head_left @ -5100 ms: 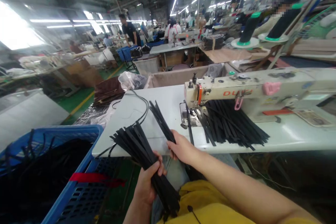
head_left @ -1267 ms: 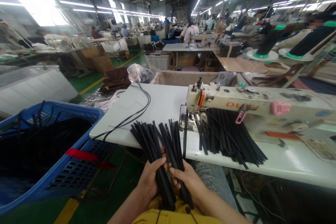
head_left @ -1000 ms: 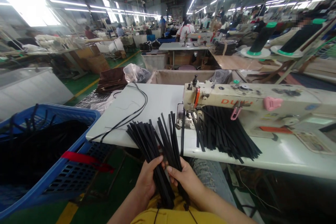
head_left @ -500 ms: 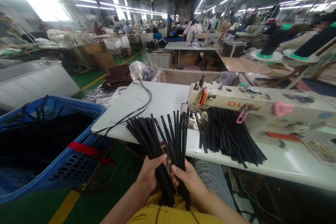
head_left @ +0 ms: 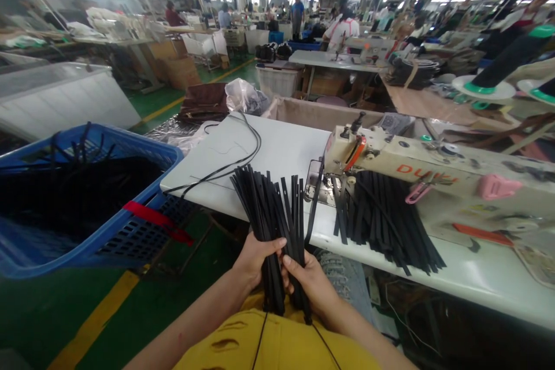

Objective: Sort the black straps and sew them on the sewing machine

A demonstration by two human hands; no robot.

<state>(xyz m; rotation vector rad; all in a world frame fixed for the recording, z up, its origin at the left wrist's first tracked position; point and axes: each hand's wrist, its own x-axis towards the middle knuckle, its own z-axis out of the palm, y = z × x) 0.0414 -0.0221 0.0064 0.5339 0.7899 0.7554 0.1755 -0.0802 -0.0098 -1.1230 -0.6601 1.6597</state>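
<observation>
My left hand [head_left: 259,255] is wrapped round a thick bundle of black strips [head_left: 260,202], which fans out upward over the table's front edge. Right beside it, my right hand [head_left: 307,277] grips a second bundle of black strips [head_left: 295,225], thumb across the front. The two bundles touch, upright in front of the yellow garment. More black strips [head_left: 385,231] lie spread under the arm of the sewing machine [head_left: 390,162]. One strip hangs by the needle area, close to the right-hand bundle.
A blue basket [head_left: 60,254] of black strips with a red band stands at left. Thin black cords [head_left: 217,173] lie on the white table [head_left: 286,141]. Thread spools [head_left: 511,63] stand at right. Several people work farther back.
Both hands have brought the two bundles together, and their tops are less spread. The view has shifted, so the machine and table appear farther right.
</observation>
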